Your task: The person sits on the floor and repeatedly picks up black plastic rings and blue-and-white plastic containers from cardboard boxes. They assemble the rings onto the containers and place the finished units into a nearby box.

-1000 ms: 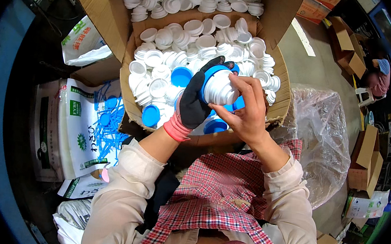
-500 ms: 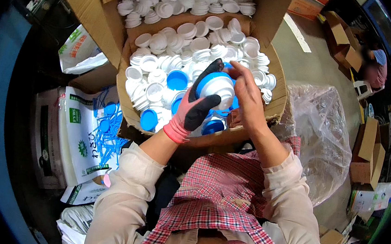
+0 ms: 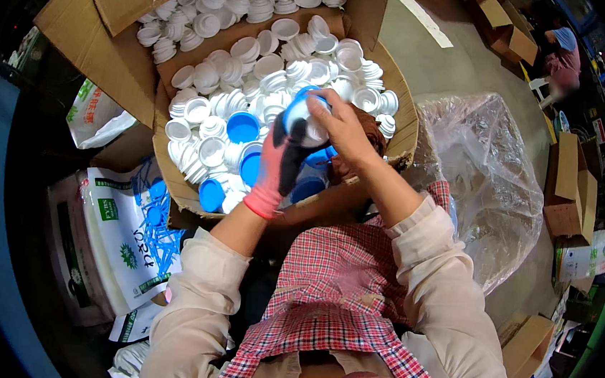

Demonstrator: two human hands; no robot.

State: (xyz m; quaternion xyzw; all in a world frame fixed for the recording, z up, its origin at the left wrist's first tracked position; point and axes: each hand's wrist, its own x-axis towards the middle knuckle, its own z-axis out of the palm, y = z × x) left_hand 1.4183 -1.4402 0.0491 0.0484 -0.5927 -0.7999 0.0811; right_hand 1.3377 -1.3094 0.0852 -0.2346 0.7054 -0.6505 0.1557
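Observation:
Both hands meet over an open cardboard box (image 3: pixel 109 64) full of white plastic caps (image 3: pixel 212 151). My left hand (image 3: pixel 283 160), in a pink and black glove, is closed round a blue and white cap (image 3: pixel 296 109). Bare, my right hand (image 3: pixel 347 132) has its fingers bent over the upper right side of the same cap. Motion blurs the gloved fingers a little. Beneath and beside the hands lie several blue caps (image 3: pixel 242 127) among the white ones. A crumpled brown cloth (image 3: pixel 369 129) rests at the box's right side, next to my right hand.
To the left lies a white printed sack (image 3: pixel 116 227) with thin blue plastic pieces (image 3: pixel 161 238) on it. A clear plastic bag (image 3: pixel 490 184) stands right of the box. Farther right are open cartons (image 3: pixel 570 187) and another person (image 3: pixel 564 61).
The whole view has shifted, so the box appears farther left and higher. The cap has turned between my hands, and my right fingers now rest on it. More brown cloth shows.

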